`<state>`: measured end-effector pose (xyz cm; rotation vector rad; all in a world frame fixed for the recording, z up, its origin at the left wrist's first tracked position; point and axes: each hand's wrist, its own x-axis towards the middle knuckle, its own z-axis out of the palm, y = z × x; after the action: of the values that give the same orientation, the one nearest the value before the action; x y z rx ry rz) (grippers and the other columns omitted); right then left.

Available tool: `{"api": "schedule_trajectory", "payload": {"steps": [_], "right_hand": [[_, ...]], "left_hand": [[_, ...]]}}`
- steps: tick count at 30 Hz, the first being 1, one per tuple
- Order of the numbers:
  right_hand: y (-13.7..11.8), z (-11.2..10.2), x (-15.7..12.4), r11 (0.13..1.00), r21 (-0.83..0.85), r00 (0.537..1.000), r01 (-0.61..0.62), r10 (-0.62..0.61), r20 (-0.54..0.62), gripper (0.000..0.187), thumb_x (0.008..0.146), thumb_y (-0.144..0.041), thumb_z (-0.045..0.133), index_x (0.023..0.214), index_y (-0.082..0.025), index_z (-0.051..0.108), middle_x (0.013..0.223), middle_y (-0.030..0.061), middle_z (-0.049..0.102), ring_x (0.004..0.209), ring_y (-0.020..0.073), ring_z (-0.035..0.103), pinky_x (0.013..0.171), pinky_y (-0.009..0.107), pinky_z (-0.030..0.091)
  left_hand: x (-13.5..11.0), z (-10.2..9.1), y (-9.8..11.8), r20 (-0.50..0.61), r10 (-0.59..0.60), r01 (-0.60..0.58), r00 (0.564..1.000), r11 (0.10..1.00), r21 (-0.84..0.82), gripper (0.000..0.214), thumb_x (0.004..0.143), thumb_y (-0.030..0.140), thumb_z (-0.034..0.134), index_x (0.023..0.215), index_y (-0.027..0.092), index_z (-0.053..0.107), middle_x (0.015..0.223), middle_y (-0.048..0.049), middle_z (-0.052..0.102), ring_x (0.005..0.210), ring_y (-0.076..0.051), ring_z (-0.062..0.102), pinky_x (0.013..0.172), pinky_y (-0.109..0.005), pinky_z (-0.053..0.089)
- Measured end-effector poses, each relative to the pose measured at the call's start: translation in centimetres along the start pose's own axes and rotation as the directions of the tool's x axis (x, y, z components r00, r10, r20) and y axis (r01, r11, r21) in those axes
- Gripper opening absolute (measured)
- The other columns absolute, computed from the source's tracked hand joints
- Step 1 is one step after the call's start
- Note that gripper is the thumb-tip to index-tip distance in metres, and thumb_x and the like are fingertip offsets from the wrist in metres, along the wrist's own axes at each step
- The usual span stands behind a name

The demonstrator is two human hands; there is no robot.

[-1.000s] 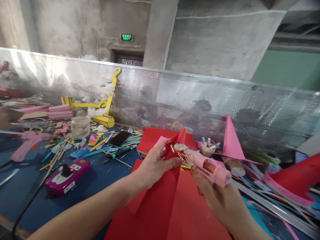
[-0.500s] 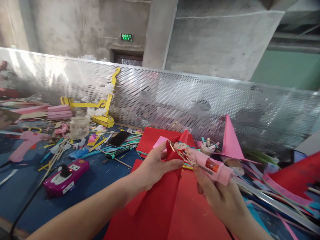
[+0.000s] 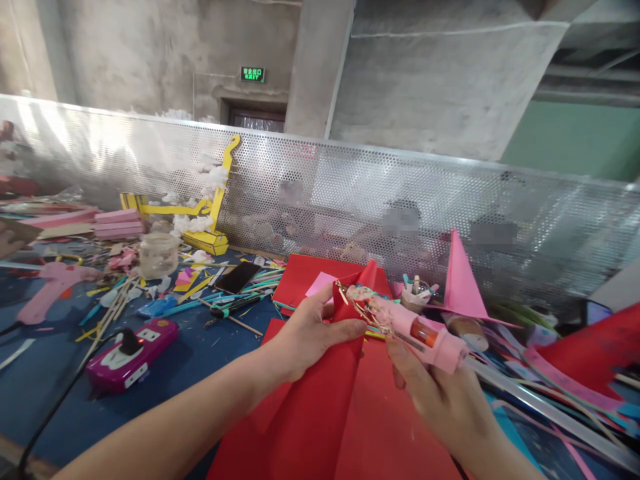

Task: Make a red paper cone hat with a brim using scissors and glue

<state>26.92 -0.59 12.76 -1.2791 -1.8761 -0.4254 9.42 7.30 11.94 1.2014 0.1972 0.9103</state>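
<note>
Folded red paper [image 3: 320, 407] stands in front of me, its top edge pinched between the thumb and fingers of my left hand [image 3: 315, 330]. My right hand [image 3: 435, 397] is wrapped round a pink hot glue gun [image 3: 425, 333] with a clear glue stick [image 3: 540, 393] sticking out of its back. The gun's front is crusted with glue and scraps, and its nozzle is at the top edge of the red paper. Whether the tip touches the paper I cannot tell. Under both lie more red sheets [image 3: 390, 413].
On the left are a purple power strip [image 3: 133, 357], another pink glue gun [image 3: 50, 290], a glass jar [image 3: 159, 255] and a black phone [image 3: 239, 277]. A pink paper cone [image 3: 463, 283] and a red cone [image 3: 590, 347] stand right. A perforated metal screen [image 3: 330, 193] runs behind.
My hands, the red paper and the glue gun have hardly moved. At the far left edge, another person's hand has shifted slightly.
</note>
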Motion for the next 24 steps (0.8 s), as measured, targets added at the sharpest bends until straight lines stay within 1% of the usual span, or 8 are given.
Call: {"api": "schedule_trajectory", "payload": {"steps": [6,8,11,13,16,20,22,24], "right_hand": [[0.6,0.2,-0.5,0.998,-0.061,1.0,0.01,-0.011,-0.029,0.037,0.096,-0.044,0.044,0.077,-0.023,0.068,0.051,0.0016,0.058,0.048,0.0171,0.057,0.046,0.028,0.049],[1.0,0.5,-0.9,0.997,-0.078,0.999,0.022,-0.025,-0.035,0.037,0.095,-0.045,0.045,0.083,-0.021,0.07,0.055,0.0031,0.061,0.052,0.0181,0.06,0.048,0.028,0.051],[1.4,0.9,-1.4,0.988,-0.126,0.99,0.087,-0.1,-0.103,0.044,0.096,-0.048,0.041,0.088,-0.018,0.073,0.072,0.0094,0.07,0.067,0.0221,0.067,0.059,0.033,0.056],[1.4,1.1,-1.6,0.981,-0.149,0.981,0.121,-0.142,-0.135,0.045,0.098,-0.045,0.039,0.089,-0.019,0.074,0.078,0.0111,0.071,0.073,0.0231,0.068,0.065,0.035,0.057],[1.0,0.8,-1.3,0.988,-0.118,0.989,0.104,-0.116,-0.095,0.039,0.097,-0.042,0.041,0.087,-0.021,0.073,0.07,0.0082,0.069,0.067,0.021,0.066,0.061,0.032,0.055],[0.6,0.4,-0.4,0.992,-0.116,0.996,0.054,-0.061,-0.057,0.04,0.096,-0.043,0.042,0.079,-0.02,0.069,0.056,0.0046,0.062,0.051,0.0179,0.059,0.045,0.027,0.048],[0.8,0.4,-0.4,0.982,-0.161,0.993,0.099,-0.109,-0.053,0.04,0.097,-0.039,0.04,0.076,-0.021,0.069,0.052,0.0032,0.059,0.048,0.0172,0.056,0.043,0.026,0.045],[1.0,0.5,-0.7,0.95,-0.239,0.972,0.2,-0.224,-0.077,0.04,0.098,-0.032,0.037,0.081,-0.022,0.071,0.053,0.0035,0.059,0.048,0.0177,0.055,0.047,0.028,0.046]], "left_hand": [[0.0,0.0,0.2,-0.016,0.001,-0.002,1.0,1.0,-0.013,0.045,0.076,0.023,0.077,0.117,0.02,0.058,0.09,-0.006,0.071,0.064,-0.013,0.067,0.063,-0.026,0.055],[0.0,-0.1,0.3,-0.015,0.003,-0.003,1.0,1.0,-0.01,0.048,0.076,0.023,0.077,0.12,0.022,0.057,0.092,-0.0062,0.071,0.066,-0.013,0.067,0.063,-0.026,0.055],[0.1,-0.2,0.2,-0.006,0.018,-0.018,1.0,0.999,-0.028,0.046,0.076,0.022,0.076,0.119,0.021,0.059,0.097,-0.0076,0.071,0.073,-0.014,0.067,0.068,-0.027,0.056],[0.1,-0.2,0.1,-0.002,0.019,-0.02,1.0,0.999,-0.044,0.046,0.076,0.021,0.077,0.118,0.021,0.059,0.098,-0.0078,0.071,0.074,-0.014,0.068,0.069,-0.028,0.055],[0.1,-0.2,-0.1,0.005,0.006,-0.006,1.0,0.999,-0.04,0.045,0.075,0.023,0.077,0.117,0.021,0.059,0.094,-0.0068,0.071,0.069,-0.014,0.067,0.066,-0.027,0.055],[0.1,-0.2,0.1,0.008,-0.012,0.013,1.0,1.0,-0.015,0.049,0.075,0.027,0.078,0.12,0.022,0.059,0.099,-0.0077,0.071,0.07,-0.015,0.068,0.067,-0.028,0.055],[0.1,-0.2,0.3,0.006,-0.012,0.013,1.0,1.0,-0.01,0.052,0.075,0.026,0.078,0.123,0.023,0.058,0.098,-0.0074,0.071,0.069,-0.014,0.067,0.066,-0.028,0.055],[0.1,-0.2,0.4,0.004,-0.013,0.013,1.0,1.0,-0.011,0.052,0.076,0.024,0.077,0.124,0.023,0.057,0.091,-0.0058,0.071,0.066,-0.013,0.067,0.064,-0.027,0.054]]}}
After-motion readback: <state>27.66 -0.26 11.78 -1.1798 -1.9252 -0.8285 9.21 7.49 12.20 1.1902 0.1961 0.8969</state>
